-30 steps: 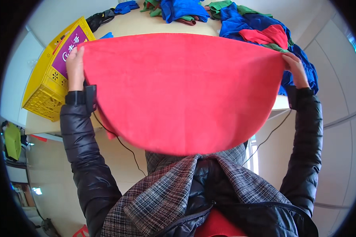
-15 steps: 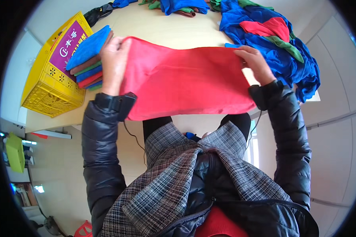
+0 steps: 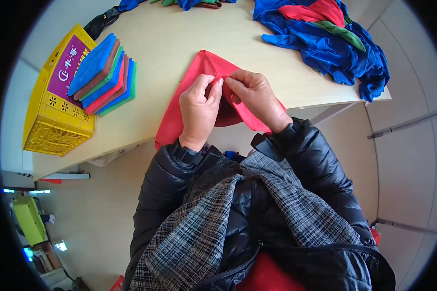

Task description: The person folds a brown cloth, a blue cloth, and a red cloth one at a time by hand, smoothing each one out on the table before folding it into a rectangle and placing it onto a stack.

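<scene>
A red cloth [image 3: 177,104] hangs from my two hands over the table's near edge, its upper part lying on the tabletop. My left hand [image 3: 199,106] pinches its edge between thumb and fingers. Close beside it, my right hand [image 3: 257,94] is closed on the same cloth, the fingertips of both hands almost touching. Below the hands the cloth sags open into a dark fold. To the left stands a stack of folded cloths [image 3: 107,77] in blue, brown, green and red.
A yellow plastic crate [image 3: 65,123] with a purple panel stands at the table's left end. Loose blue cloths [image 3: 320,48] with red and green ones heap at the right. More cloths lie along the far side of the pale table [image 3: 165,43]. White cabinets [image 3: 412,145] line the right.
My hands have come together from the cloth's two far-apart corners to its middle. The cloth, stretched wide before, is now gathered and folded between them.
</scene>
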Motion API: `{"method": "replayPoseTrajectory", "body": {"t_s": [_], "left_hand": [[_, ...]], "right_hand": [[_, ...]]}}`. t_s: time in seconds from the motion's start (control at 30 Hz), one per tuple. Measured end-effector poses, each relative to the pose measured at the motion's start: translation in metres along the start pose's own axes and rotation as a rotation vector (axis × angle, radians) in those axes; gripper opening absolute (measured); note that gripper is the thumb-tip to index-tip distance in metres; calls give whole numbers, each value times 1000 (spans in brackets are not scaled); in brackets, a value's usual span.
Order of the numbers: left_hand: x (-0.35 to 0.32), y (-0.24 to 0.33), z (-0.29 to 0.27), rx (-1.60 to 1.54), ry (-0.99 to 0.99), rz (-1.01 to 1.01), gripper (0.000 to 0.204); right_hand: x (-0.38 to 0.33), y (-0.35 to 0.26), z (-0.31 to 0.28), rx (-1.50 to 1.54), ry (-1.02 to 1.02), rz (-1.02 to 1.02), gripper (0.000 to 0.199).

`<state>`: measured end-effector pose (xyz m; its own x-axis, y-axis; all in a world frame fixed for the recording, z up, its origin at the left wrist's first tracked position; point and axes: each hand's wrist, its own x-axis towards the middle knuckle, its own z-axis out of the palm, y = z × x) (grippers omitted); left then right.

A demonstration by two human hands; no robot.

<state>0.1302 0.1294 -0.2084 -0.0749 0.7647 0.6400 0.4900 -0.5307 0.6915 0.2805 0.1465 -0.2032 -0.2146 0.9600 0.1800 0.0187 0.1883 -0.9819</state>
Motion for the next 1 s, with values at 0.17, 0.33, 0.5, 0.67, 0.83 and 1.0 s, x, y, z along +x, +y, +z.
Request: {"method": "replayPoseTrajectory", "body": {"t_s": [0.17, 0.33, 0.5, 0.67, 0.83, 1.0], "left_hand": [[-12, -2, 1, -22, 11, -39, 14], [-17, 3, 2, 38, 0, 44, 15], [-24, -1, 0, 366, -59, 274, 19], [-22, 11, -1, 317, -192, 356, 15], [34, -38, -11, 214, -162, 209, 8], [134, -174, 15, 407, -280, -180, 20]], "right_hand": [[-9, 7, 8, -60, 64, -74, 19], [-15, 7, 10, -1, 102, -53, 18], [-23, 3, 7, 120, 46, 78, 21], [-18, 20, -5, 251, 42, 148, 21], [-27, 19, -9, 181, 33, 220, 15], [-36, 19, -9, 117, -14, 182, 15]]}}
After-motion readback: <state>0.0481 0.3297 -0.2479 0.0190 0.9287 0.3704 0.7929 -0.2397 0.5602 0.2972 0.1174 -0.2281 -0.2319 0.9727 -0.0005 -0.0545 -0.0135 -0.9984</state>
